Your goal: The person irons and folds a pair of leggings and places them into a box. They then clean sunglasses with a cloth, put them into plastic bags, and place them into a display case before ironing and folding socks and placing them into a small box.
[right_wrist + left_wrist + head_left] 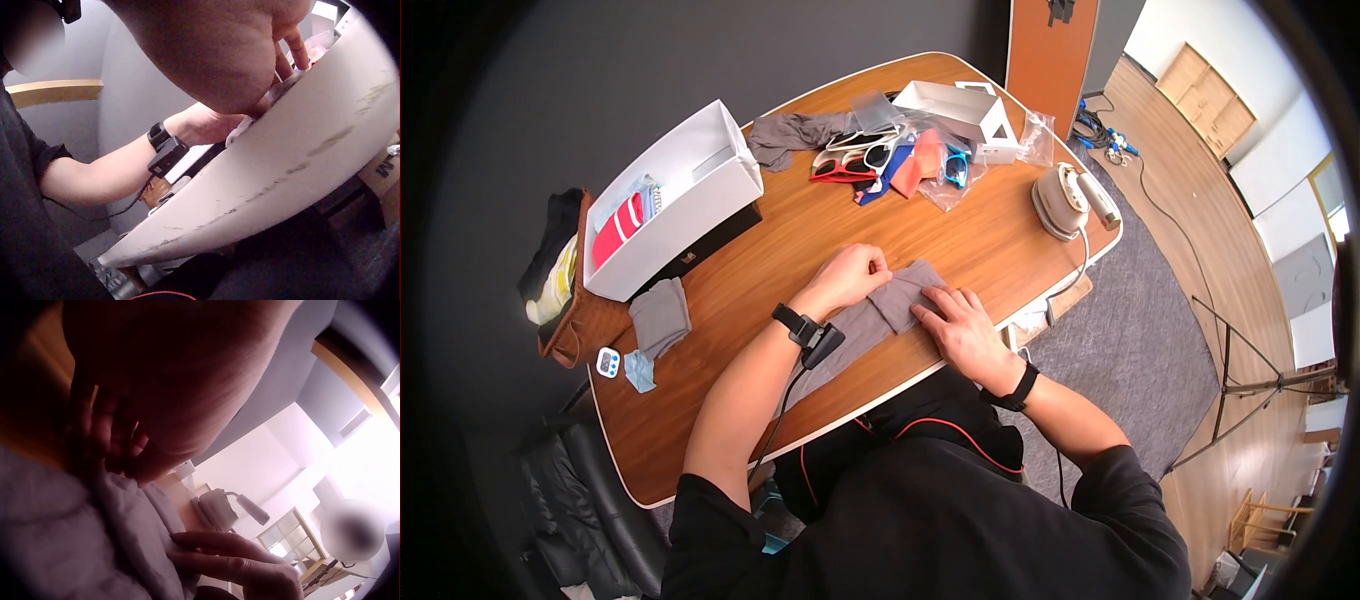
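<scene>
A long grey cloth lies along the front of the wooden table, its far end folded over on itself. My left hand pinches the upper edge of that folded part between thumb and curled fingers. In the left wrist view, the grey cloth bunches into a ridge under those fingertips. On the opposite side, my right hand rests its nearly straight, slightly spread fingers on the fold. The same right hand shows its fingertips pressing the cloth in the left wrist view.
A white box holding packaged items stands back left. Near it are a folded grey cloth and a small timer. Red sunglasses and other glasses lie at the back beside a white tray. A white iron stands right.
</scene>
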Demonstrator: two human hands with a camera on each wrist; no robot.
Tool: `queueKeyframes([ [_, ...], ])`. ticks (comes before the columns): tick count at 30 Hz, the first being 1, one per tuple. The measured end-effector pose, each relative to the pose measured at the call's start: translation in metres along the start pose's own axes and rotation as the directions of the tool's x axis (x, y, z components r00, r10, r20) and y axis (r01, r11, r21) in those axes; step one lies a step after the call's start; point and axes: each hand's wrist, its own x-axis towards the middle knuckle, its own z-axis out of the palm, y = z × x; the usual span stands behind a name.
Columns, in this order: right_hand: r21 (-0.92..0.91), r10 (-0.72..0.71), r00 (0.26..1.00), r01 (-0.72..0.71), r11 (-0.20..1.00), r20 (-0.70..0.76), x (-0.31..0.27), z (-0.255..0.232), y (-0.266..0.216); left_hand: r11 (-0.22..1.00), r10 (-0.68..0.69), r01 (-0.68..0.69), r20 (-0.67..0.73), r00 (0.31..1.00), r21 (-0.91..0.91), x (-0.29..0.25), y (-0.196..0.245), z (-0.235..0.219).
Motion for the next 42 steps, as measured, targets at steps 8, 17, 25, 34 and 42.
queueKeyframes([
  [8,-0.003,-0.007,1.000,0.007,1.000,0.010,0.000,-0.002,0.000,1.000,0.025,-0.026,-0.007,1.000,-0.007,0.007,0.015,0.002],
  [17,-0.004,0.002,0.999,-0.002,1.000,0.032,-0.001,-0.001,0.000,0.991,0.122,-0.121,-0.019,0.992,0.049,0.029,0.029,0.015],
  [25,0.009,0.007,1.000,-0.007,1.000,0.024,-0.002,0.000,0.000,0.987,0.147,-0.147,-0.004,0.989,0.059,0.035,0.026,0.017],
  [34,0.010,0.002,1.000,-0.002,1.000,0.024,-0.003,0.001,0.000,0.986,0.125,-0.117,-0.065,0.990,0.118,0.041,0.016,0.019],
  [42,-0.030,-0.019,0.999,0.020,0.999,0.043,-0.003,0.001,0.002,0.999,0.043,-0.045,-0.071,0.997,-0.022,0.048,0.017,0.021],
])
